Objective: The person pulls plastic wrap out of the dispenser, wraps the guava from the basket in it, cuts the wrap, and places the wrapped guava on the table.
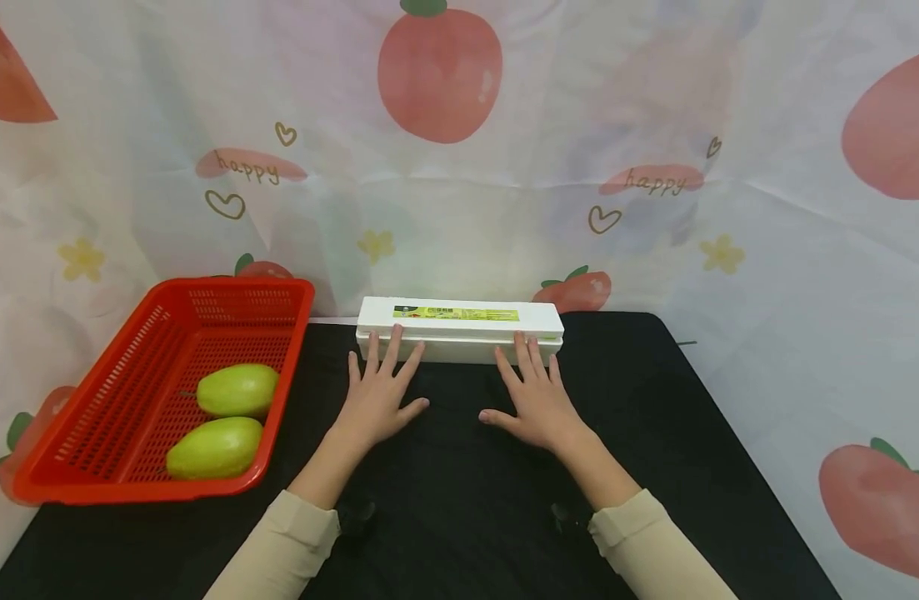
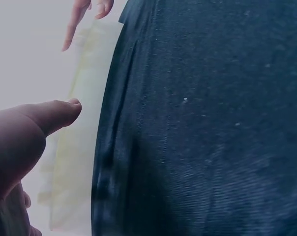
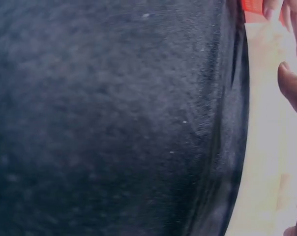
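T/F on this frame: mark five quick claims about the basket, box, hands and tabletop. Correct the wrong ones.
1. The red basket stands left of the white box in the head view. True.
2. Three fruits lie in the basket. False: there are two green fruits.
3. The left hand is nearer the basket than the right hand. True.
4. The left hand is clenched in a fist. False: its fingers are spread, reaching to the box's front.
5. The tabletop is white. False: it is black.
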Tool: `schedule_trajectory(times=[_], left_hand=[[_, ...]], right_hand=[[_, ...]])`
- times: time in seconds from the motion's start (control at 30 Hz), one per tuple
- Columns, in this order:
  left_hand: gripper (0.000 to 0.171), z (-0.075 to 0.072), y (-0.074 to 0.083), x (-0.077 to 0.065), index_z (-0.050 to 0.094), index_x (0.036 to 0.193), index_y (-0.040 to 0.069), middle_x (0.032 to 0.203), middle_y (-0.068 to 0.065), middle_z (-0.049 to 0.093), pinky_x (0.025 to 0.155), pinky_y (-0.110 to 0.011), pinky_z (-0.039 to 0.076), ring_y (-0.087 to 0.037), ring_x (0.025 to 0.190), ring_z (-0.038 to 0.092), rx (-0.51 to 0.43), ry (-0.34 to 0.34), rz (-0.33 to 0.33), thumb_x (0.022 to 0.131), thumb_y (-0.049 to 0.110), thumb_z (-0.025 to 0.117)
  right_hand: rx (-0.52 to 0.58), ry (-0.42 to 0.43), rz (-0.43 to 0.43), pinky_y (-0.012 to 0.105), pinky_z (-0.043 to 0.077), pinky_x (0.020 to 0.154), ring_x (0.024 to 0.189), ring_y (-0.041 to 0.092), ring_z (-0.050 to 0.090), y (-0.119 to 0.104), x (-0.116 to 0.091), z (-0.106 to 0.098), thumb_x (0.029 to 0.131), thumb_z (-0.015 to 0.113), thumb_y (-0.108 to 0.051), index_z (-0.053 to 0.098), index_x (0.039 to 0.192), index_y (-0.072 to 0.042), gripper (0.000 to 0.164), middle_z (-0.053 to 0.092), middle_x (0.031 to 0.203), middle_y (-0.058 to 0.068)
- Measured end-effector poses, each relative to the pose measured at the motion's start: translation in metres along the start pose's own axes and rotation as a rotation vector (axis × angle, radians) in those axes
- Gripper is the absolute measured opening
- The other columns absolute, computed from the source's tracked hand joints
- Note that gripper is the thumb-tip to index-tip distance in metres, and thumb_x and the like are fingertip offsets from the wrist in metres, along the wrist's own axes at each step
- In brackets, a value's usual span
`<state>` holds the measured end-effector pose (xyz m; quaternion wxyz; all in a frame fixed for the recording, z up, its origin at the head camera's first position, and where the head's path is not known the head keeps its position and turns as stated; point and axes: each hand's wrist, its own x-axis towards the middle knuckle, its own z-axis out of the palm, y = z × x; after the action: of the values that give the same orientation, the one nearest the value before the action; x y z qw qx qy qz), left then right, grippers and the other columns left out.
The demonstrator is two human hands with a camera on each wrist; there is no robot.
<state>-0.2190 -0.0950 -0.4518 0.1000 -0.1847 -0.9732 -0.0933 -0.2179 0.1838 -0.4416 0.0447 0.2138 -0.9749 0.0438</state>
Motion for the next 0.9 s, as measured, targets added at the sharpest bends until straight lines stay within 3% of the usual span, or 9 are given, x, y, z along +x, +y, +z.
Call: schedule_trajectory(times=[0.4,0.9], left_hand=[[0.089,-0.012,0.0,0.009,0.019,0.161,0.026,0.168,-0.012,-0.004,0.113,-0.074,0.009,-0.047,0.151,-0.002,-0.009,0.005,-0.001,0.091,0.052,0.067],[0.091,-0.026,0.0,0.022,0.015,0.161,0.025,0.168,-0.014,-0.003,0.112,-0.075,0.013,-0.049,0.15,-0.001,0.027,0.004,0.006,0.092,0.053,0.065]], right_hand=[[-0.022,0.017,0.0,0.065,0.008,0.118,0.153,0.039,-0.007,0.003,0.005,-0.012,0.087,0.058,-0.07,0.008,0.162,-0.015,0.106,-0.011,0.166,0.017],[-0.056,0.009,-0.003,0.066,0.009,0.118,0.153,0.04,-0.006,0.005,0.015,-0.027,0.088,0.057,-0.07,0.008,0.161,-0.014,0.106,-0.011,0.166,0.019]])
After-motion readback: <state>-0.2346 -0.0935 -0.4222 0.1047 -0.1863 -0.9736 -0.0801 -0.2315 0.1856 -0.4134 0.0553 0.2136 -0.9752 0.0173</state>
